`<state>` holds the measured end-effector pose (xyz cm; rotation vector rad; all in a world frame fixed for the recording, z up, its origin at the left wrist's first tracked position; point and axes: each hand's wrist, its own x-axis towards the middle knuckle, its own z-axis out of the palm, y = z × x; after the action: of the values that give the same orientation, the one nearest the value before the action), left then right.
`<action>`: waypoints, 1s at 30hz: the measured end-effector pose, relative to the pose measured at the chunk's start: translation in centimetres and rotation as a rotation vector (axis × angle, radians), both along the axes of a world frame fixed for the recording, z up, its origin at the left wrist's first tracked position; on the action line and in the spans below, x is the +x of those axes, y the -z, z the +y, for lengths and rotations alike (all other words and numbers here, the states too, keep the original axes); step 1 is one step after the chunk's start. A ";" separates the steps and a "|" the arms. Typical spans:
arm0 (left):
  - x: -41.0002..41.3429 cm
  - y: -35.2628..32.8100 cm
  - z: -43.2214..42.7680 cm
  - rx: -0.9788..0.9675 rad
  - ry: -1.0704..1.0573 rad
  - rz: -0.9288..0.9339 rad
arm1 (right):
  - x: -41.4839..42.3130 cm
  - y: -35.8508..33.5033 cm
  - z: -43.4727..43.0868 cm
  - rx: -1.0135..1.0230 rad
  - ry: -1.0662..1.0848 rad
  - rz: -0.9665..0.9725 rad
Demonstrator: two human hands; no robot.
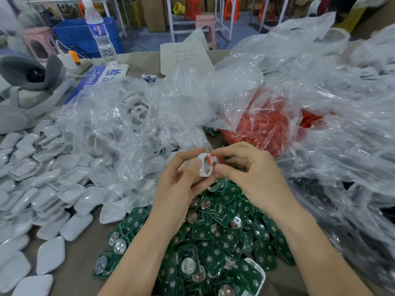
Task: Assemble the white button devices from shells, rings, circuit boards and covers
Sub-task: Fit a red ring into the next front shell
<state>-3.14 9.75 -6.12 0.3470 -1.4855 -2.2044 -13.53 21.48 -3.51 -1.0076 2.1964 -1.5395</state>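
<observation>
Left hand grips white shell; right hand pinches red ring against it, above green circuit boards.

Glossy white plastic covers, crinkled clear bags

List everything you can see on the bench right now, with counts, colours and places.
white plastic shell with holes: one, white, held above the boards.
thin red ring: one, red, against the shell.
green circuit boards: many, green, heap at near centre.
white rounded covers: many, white, spread at left.
clear bag of red rings: one, clear over red, right of centre.
clear bag of white shells: one, clear, centre left.
clear plastic water bottle: one, clear, far left.
white paper sheet: one, white, far centre.
left hand: grips the shell.
right hand: pinches the ring.
</observation>
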 end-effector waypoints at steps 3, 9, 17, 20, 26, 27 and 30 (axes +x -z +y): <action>-0.1 0.3 -0.1 0.133 0.019 0.029 | 0.5 0.0 -0.3 0.013 0.038 0.204; 0.0 0.1 -0.7 0.427 0.168 0.069 | 1.0 0.2 -0.4 -0.111 0.041 0.243; 0.4 -0.3 -1.2 0.239 0.264 0.026 | 0.7 -0.3 0.2 -0.239 -0.075 -0.051; 0.3 -0.5 -1.0 0.085 0.263 0.000 | 0.6 -0.8 0.3 -0.320 -0.120 -0.143; 0.4 -0.4 -1.5 -0.076 0.108 0.022 | 0.4 -1.4 1.0 -0.326 -0.119 -0.079; 0.4 -0.4 -1.5 -0.073 0.098 0.026 | 0.4 -1.4 1.0 -0.322 -0.117 -0.052; 0.4 -0.5 -1.6 0.052 0.179 0.108 | 0.6 -1.1 0.8 -0.326 -0.123 0.029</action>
<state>-2.72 8.13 -5.61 0.1134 -1.4532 -2.3634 -12.93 22.25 -2.41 -1.2397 1.8970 -1.8722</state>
